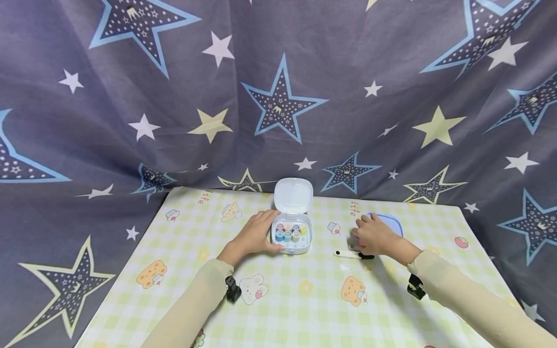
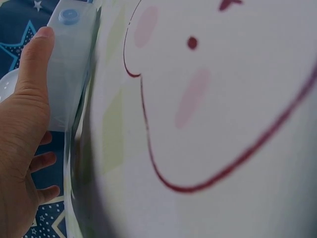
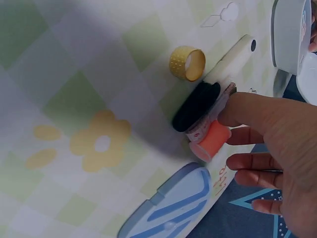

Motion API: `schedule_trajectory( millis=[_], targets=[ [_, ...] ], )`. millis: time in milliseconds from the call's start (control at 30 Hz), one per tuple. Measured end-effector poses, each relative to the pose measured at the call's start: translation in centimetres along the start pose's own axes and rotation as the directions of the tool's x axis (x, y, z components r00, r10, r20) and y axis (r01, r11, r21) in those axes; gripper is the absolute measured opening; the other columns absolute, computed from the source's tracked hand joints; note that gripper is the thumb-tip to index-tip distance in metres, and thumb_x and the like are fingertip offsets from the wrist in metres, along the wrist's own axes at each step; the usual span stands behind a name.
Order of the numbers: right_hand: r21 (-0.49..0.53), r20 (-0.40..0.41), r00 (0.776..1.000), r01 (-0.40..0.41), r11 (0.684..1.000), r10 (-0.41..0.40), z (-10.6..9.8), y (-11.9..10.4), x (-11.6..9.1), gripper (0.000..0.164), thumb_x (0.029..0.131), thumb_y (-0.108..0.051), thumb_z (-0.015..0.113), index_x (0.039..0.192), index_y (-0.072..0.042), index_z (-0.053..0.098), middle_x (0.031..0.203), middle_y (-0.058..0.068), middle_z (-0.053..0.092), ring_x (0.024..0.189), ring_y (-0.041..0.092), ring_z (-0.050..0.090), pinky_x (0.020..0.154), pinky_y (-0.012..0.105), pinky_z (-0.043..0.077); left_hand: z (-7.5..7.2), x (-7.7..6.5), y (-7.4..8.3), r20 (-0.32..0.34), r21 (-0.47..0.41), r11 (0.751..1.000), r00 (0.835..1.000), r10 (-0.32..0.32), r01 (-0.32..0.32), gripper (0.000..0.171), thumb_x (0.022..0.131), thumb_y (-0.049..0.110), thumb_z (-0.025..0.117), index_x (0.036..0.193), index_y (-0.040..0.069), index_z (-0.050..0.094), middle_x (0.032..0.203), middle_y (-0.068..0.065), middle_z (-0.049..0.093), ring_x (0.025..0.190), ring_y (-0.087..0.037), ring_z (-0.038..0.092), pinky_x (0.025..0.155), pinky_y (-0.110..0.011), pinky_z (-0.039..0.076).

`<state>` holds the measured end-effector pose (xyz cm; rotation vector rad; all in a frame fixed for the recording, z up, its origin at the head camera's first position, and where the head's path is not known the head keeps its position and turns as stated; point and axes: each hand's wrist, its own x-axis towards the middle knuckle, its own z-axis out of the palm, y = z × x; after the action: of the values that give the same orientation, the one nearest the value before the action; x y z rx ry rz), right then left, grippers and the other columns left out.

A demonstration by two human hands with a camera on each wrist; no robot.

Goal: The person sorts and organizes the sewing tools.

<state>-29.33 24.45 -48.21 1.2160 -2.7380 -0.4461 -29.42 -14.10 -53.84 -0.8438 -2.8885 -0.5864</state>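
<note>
In the head view my left hand (image 1: 254, 234) holds the left side of a small white plastic box (image 1: 298, 251), thumb at the front and fingers toward the back. Its lid (image 1: 293, 193) stands raised. Inside sit several small thread spools (image 1: 288, 236) in different colours. My right hand (image 1: 376, 237) is low over the table to the right of the box. In the right wrist view its thumb and index finger pinch an orange thread spool (image 3: 213, 141). Right beside the spool lie a clear, printed little pack (image 3: 195, 133) and a white-handled tool (image 3: 233, 59) with a black end.
A gold thimble (image 3: 187, 63) stands near the tool. The blue slotted plastic piece (image 3: 173, 198) lies on the table's far side, partly behind my right hand in the head view. A checked cloth (image 1: 304, 309) covers the table, and a starry curtain (image 1: 278, 154) hangs behind.
</note>
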Motion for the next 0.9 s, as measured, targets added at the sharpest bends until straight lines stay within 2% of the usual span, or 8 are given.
schedule_trajectory(
  millis=[233, 433, 700, 767, 900],
  targets=[
    [0.012, 0.021, 1.0, -0.023, 1.0, 0.023, 0.34, 0.12, 0.01, 0.026, 0.076, -0.032, 0.082, 0.072, -0.019, 0.06, 0.078, 0.003, 0.053, 0.083, 0.026, 0.052, 0.083, 0.052, 0.047, -0.03, 0.03, 0.06, 0.006, 0.002, 1.0, 1.0, -0.008, 0.008, 0.121, 0.067, 0.066, 0.085, 0.158, 0.006, 0.032, 0.155, -0.014, 0.046, 0.142, -0.034, 0.044, 0.121, -0.051, 0.035],
    [-0.007, 0.016, 1.0, -0.023, 1.0, 0.023, 0.33, 0.14, 0.07, 0.027, 0.077, -0.035, 0.083, 0.073, -0.018, 0.062, 0.082, 0.004, 0.056, 0.085, 0.026, 0.052, 0.082, 0.051, 0.047, -0.07, 0.02, 0.11, 0.004, -0.004, 1.0, 1.0, -0.011, 0.011, 0.12, 0.067, 0.066, 0.086, 0.158, 0.007, 0.032, 0.155, -0.014, 0.046, 0.141, -0.034, 0.044, 0.121, -0.052, 0.035],
    [0.002, 0.007, 0.999, -0.033, 0.999, 0.033, 0.55, 0.23, 0.1, 0.032, 0.076, -0.036, 0.084, 0.067, -0.02, 0.058, 0.079, 0.002, 0.054, 0.084, 0.025, 0.051, 0.081, 0.05, 0.046, 0.02, -0.13, 0.15, -0.004, -0.009, 1.0, 1.0, -0.017, 0.017, 0.12, 0.067, 0.065, 0.086, 0.158, 0.008, 0.033, 0.155, -0.014, 0.046, 0.141, -0.034, 0.044, 0.121, -0.051, 0.034],
    [0.007, -0.004, 0.999, -0.035, 0.999, 0.035, 0.56, 0.22, 0.08, 0.032, 0.076, -0.038, 0.084, 0.069, -0.02, 0.058, 0.079, 0.002, 0.054, 0.083, 0.025, 0.051, 0.08, 0.05, 0.045, 0.08, -0.17, 0.12, -0.012, -0.009, 1.0, 1.0, -0.013, 0.013, 0.12, 0.066, 0.064, 0.087, 0.157, 0.007, 0.033, 0.154, -0.014, 0.047, 0.141, -0.034, 0.045, 0.121, -0.051, 0.035],
    [0.035, -0.078, 0.996, -0.03, 0.999, 0.033, 0.59, 0.21, 0.09, 0.029, 0.076, -0.026, 0.081, 0.068, -0.019, 0.054, 0.076, 0.001, 0.052, 0.078, 0.023, 0.047, 0.075, 0.046, 0.043, 0.16, -0.22, 0.08, -0.011, 0.001, 1.0, 1.0, -0.013, 0.013, 0.12, 0.067, 0.065, 0.086, 0.157, 0.007, 0.033, 0.154, -0.013, 0.047, 0.141, -0.034, 0.045, 0.121, -0.051, 0.036]
  ],
)
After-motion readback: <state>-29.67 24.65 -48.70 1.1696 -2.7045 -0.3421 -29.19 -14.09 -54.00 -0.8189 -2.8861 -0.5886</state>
